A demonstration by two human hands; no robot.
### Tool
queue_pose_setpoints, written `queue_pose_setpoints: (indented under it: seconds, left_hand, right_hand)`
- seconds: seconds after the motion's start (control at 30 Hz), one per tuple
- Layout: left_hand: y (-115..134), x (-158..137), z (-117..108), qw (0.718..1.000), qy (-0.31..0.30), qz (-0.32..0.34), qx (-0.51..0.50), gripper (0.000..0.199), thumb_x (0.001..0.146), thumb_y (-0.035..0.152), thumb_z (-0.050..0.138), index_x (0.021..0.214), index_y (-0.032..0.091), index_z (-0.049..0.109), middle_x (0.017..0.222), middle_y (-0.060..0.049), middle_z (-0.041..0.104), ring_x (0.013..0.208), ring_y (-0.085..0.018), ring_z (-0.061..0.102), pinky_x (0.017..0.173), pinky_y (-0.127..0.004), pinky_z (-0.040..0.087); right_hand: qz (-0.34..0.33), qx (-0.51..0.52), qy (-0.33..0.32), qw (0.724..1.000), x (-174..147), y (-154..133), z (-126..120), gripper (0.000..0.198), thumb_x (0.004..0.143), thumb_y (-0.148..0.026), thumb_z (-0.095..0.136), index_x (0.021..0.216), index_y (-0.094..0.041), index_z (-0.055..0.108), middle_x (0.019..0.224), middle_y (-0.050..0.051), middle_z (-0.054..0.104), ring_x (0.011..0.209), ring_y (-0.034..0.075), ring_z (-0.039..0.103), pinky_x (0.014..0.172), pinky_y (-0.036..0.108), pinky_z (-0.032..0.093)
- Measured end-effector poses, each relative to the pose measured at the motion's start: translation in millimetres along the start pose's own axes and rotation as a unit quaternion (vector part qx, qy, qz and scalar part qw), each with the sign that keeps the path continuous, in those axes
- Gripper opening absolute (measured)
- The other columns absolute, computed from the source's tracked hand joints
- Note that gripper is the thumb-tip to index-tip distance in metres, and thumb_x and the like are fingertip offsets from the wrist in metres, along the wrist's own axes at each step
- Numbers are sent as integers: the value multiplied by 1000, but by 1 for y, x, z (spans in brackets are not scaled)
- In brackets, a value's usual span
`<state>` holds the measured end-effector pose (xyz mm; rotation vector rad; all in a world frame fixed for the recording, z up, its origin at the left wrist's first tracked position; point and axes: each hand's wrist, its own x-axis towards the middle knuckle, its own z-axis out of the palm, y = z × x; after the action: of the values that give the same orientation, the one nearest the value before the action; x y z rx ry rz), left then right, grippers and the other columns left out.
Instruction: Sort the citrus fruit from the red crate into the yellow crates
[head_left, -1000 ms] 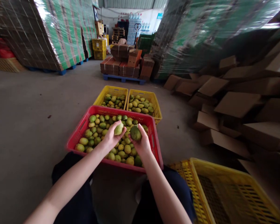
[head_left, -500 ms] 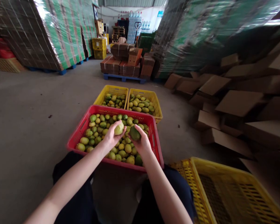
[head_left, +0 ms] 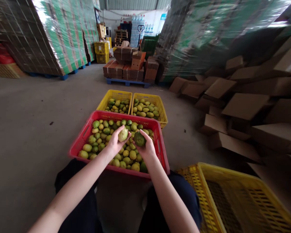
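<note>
My left hand (head_left: 115,141) is closed around a pale yellow-green lemon (head_left: 123,134). Close beside it, my right hand (head_left: 147,146) grips a dark green lemon (head_left: 139,139). Both hands are over a red plastic crate (head_left: 163,149), which sits in front of my knees. Inside it lie many green and yellow lemons (head_left: 97,142), some hidden under my hands and forearms. The two held fruits are a little apart from each other.
Two yellow crates (head_left: 165,111) with more lemons stand beyond the red one. A yellow crate (head_left: 203,191) is at my right knee. Cardboard boxes (head_left: 244,106) are heaped at the right. A blue pallet (head_left: 127,82) bears bundled cardboard, between wrapped stacks (head_left: 63,35).
The fruits have turned slightly in my hands, so the pale one shows more of its face. Both hands stay in nearly the same place, and the view has shifted a little.
</note>
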<state>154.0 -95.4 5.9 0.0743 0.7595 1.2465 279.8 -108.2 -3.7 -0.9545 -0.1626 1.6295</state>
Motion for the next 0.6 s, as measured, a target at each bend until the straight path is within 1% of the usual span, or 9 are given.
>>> queue_pose_setpoints:
  seconds: [0.03,0.13,0.23,0.27,0.33,0.4,0.47,0.53,0.6]
  left_hand:
    - [0,0,0,1000,1,-8,2,8,82,17,58,76,12,59,67,-4,65,59,-12,64,64,-27,59]
    - [0,1,-2,999,5,-39,-5,19,87,19,47,77,10,61,69,-9,66,65,-16,67,64,-30,59]
    - [-2,3,-3,999,3,-44,-15,20,86,19,45,81,11,63,72,-9,68,71,-18,68,65,-32,59]
    - [-3,4,-2,999,2,-41,-13,19,86,21,47,82,11,63,72,-8,68,70,-18,67,65,-31,59]
    - [-4,4,1,1000,15,-25,-4,15,84,25,55,79,12,62,67,-4,65,63,-15,65,62,-28,58]
    - [-4,4,4,999,35,4,3,10,79,21,64,74,14,59,63,0,62,57,-10,61,59,-24,58]
    - [-4,4,5,999,45,21,8,9,76,15,66,72,14,58,62,1,61,55,-9,60,57,-20,57]
    - [-4,5,4,999,39,5,17,8,80,18,62,74,13,59,62,-1,62,55,-10,61,53,-20,56]
    - [-3,5,3,999,19,-28,23,18,86,23,52,75,11,61,63,-5,64,57,-12,62,53,-22,56]
  right_hand:
    - [10,0,1,1000,0,-1,-1,5,71,-23,64,71,-19,62,57,-1,67,46,13,60,41,22,49]
    - [43,17,-4,999,2,-2,-5,15,75,-30,56,68,-17,61,56,4,67,48,15,61,41,24,49]
    - [68,30,-22,997,6,-1,-7,20,76,-33,52,71,-17,62,59,6,68,54,18,64,44,27,51]
    - [67,34,-23,997,7,0,-7,19,76,-32,52,73,-17,63,60,5,69,55,18,65,46,28,52]
    - [36,41,-14,998,8,1,-6,13,76,-30,57,75,-19,63,62,2,69,57,17,65,49,28,53]
    - [-8,40,-6,999,8,2,-5,6,72,-25,64,74,-21,61,61,-3,68,55,14,63,51,26,54]
    - [-28,29,-11,999,7,2,-4,9,68,-22,69,71,-22,60,59,-6,67,52,12,62,51,24,54]
    - [-13,27,-13,999,6,2,-3,8,69,-22,68,70,-21,60,58,-5,67,51,12,61,49,24,54]
    - [21,37,-8,999,6,1,-2,8,74,-26,63,71,-20,62,59,-1,68,52,14,63,48,25,54]
